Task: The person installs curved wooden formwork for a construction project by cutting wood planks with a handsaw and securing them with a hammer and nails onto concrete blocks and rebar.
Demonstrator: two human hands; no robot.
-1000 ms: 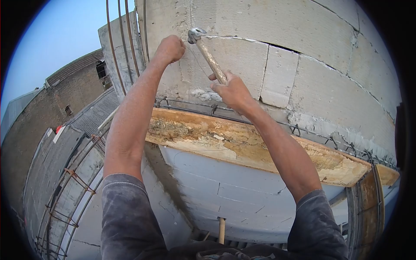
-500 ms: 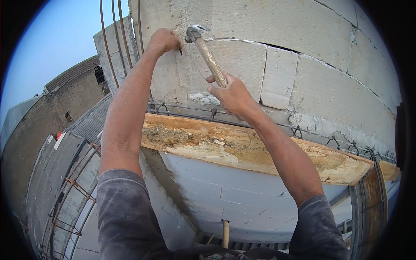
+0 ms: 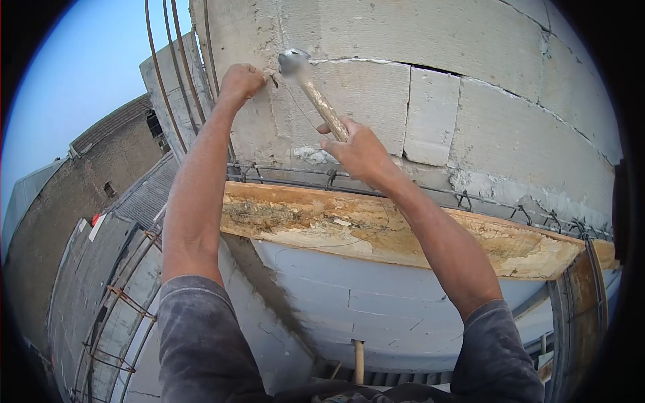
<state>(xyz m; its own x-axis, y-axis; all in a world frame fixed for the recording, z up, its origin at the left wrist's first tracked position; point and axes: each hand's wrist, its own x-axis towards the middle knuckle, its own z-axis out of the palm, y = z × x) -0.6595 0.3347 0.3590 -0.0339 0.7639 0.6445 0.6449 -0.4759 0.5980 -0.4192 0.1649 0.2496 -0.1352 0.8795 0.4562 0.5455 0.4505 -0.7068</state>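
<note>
My right hand grips the wooden handle of a claw hammer. Its metal head is raised in front of the block wall and looks slightly blurred. A thin line, string or wire, runs from near the hammer head down to my right fingers. My left hand is closed beside the joint between the concrete column and the blocks; what its fingers hold is hidden. Just right of those fingers, a small dark spot or piece shows at the wall.
A stained wooden board runs along the wall's foot, with steel rebar behind it. Upright rebar rods stand at the left. Below are a pale wall, a wooden prop and a rebar cage.
My left hand has moved slightly down and left, away from the hammer head. The hammer has shifted a little left and its head has turned. The view has moved slightly.
</note>
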